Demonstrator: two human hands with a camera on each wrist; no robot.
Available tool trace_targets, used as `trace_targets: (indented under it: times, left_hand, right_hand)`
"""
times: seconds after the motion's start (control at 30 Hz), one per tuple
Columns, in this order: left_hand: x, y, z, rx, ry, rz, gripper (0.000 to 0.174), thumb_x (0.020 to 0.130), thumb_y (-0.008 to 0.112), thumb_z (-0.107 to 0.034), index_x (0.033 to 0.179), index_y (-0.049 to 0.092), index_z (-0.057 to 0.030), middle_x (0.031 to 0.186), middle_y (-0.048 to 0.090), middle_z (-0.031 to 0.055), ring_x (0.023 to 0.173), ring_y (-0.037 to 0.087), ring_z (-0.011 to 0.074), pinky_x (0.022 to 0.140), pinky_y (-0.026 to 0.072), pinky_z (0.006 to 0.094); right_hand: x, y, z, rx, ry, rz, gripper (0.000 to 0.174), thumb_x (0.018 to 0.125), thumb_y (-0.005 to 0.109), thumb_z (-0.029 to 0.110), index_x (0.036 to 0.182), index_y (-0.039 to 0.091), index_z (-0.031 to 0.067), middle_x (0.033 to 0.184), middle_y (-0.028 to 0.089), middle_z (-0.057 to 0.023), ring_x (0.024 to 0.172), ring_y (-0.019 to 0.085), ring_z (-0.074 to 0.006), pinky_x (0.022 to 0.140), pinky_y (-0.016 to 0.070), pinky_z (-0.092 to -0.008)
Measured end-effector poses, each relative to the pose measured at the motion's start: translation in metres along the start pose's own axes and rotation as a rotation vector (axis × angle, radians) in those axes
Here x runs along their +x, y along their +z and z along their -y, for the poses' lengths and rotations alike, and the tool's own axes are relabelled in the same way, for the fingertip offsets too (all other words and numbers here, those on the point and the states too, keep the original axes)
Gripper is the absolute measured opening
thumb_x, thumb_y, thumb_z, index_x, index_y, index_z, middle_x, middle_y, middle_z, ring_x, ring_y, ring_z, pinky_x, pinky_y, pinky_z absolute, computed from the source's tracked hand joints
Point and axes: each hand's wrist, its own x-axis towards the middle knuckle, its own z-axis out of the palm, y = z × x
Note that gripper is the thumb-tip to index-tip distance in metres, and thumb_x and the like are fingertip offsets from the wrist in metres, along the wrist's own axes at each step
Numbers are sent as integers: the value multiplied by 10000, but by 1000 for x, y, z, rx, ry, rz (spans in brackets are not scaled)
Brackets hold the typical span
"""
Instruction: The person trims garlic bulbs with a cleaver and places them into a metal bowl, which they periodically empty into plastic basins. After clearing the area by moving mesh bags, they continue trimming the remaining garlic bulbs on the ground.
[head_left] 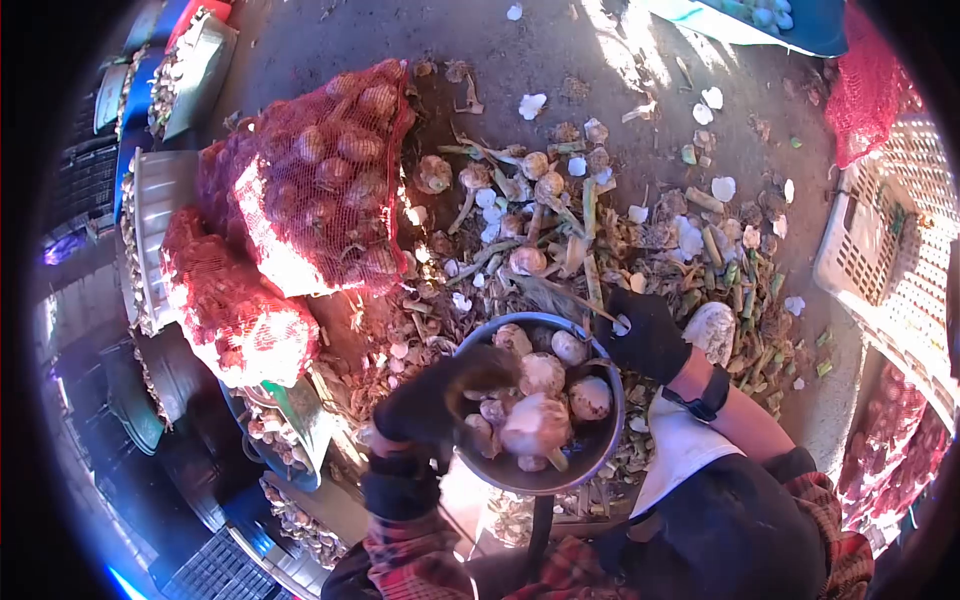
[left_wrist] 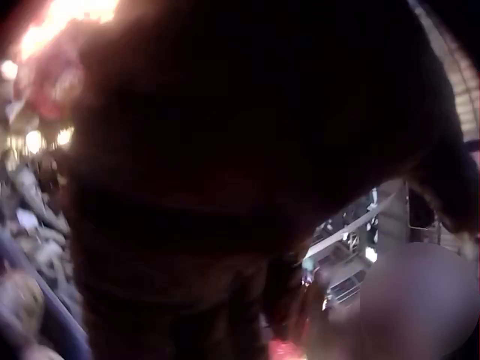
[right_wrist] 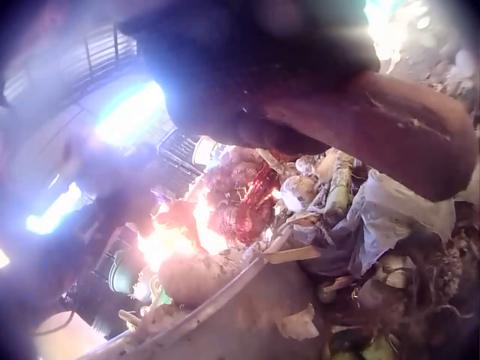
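A round metal bowl (head_left: 613, 440) holds several garlic bulbs (head_left: 590, 398), one of them a motion-blurred bulb (head_left: 535, 424) near the middle. My black-gloved left hand (head_left: 445, 393) is over the bowl's left side, its fingers reaching in above the bulbs. In the left wrist view the left hand (left_wrist: 255, 135) is a dark shape with the thumb standing apart. Beyond the bowl's right rim, my gloved right hand (head_left: 643, 335) grips a knife (head_left: 580, 300), its blade pointing left. The right wrist view shows its broad, brownish flat blade (right_wrist: 390, 127) sticking out from the glove.
Cut stalks and peelings (head_left: 740, 265) are heaped on the ground ahead, with loose bulbs among them. Red mesh sacks (head_left: 310, 180) of bulbs stand at the left. A pale plastic crate (head_left: 880, 250) is at the right, and a blue tub (head_left: 760, 20) stands far back.
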Motion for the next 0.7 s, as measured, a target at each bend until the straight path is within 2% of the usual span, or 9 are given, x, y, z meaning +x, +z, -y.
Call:
trace_targets:
  times: [0.07, 0.13, 0.2, 0.37, 0.43, 0.5, 0.53, 0.6, 0.7]
  left_hand:
    - [4, -35, 2, 83, -30, -98, 427, 891, 596, -308, 1181, 508, -7, 1053, 622, 125, 986, 613, 222, 881, 491, 371]
    - [40, -89, 36, 320, -169, -531, 433, 849, 637, -371, 1072, 586, -4, 888, 652, 87, 840, 649, 234, 734, 526, 348]
    - [95, -93, 13, 95, -249, -863, 515, 858, 581, -477, 953, 618, 28, 759, 655, 93, 702, 652, 238, 611, 511, 343]
    - [197, -182, 81, 253, -534, -1025, 718, 728, 630, -634, 961, 639, 45, 857, 673, 143, 742, 663, 227, 638, 522, 337]
    - [213, -188, 91, 479, -561, -982, 581, 775, 618, -558, 967, 638, -10, 858, 658, 132, 741, 668, 235, 616, 547, 368]
    - [215, -175, 98, 28, -496, -1036, 361, 816, 655, -316, 1056, 585, -54, 873, 629, 102, 794, 662, 213, 602, 578, 374]
    - [207, -158, 89, 26, -497, -1039, 361, 816, 655, -316, 1056, 585, -54, 873, 629, 102, 794, 662, 213, 602, 578, 374]
    - [183, -123, 62, -226, 2, -983, 501, 722, 741, -182, 1137, 513, -17, 897, 627, 110, 713, 634, 195, 617, 545, 306]
    - [157, -87, 37, -127, 133, -854, 566, 698, 674, -11, 1186, 388, -49, 1006, 560, 112, 793, 608, 191, 642, 550, 294]
  right_hand:
    - [-1, 6, -6, -16, -78, -15, 100, 727, 661, 144, 703, 598, 71, 581, 568, -149, 531, 579, -317, 500, 444, -383]
    - [-1, 6, -4, 4, -87, -4, 106, 728, 661, 148, 695, 598, 69, 580, 569, -150, 529, 577, -320, 500, 444, -382]
    - [0, 5, -4, 13, -95, -10, 113, 728, 662, 152, 688, 598, 68, 580, 570, -151, 527, 575, -323, 501, 445, -380]
    - [-3, 2, -13, -30, -71, -68, 105, 727, 665, 135, 698, 595, 62, 595, 574, -149, 539, 581, -321, 508, 452, -371]
    - [-4, -1, -16, -35, -64, -86, 99, 720, 666, 111, 695, 586, 58, 592, 567, -152, 541, 583, -323, 502, 451, -369]
    - [-2, -3, -14, -23, -39, -90, 121, 715, 673, 146, 712, 586, 62, 607, 571, -157, 563, 586, -342, 511, 457, -395]
    - [-2, -5, -14, -11, -7, -87, 149, 710, 680, 182, 729, 587, 67, 621, 576, -162, 585, 589, -362, 521, 463, -420]
    - [3, -8, -10, -18, 5, -106, 149, 710, 680, 181, 734, 589, 67, 627, 580, -163, 591, 591, -363, 527, 464, -419]
    - [17, -19, 5, -59, 0, -120, 152, 709, 677, 181, 747, 588, 64, 652, 586, -162, 611, 594, -363, 543, 467, -418]
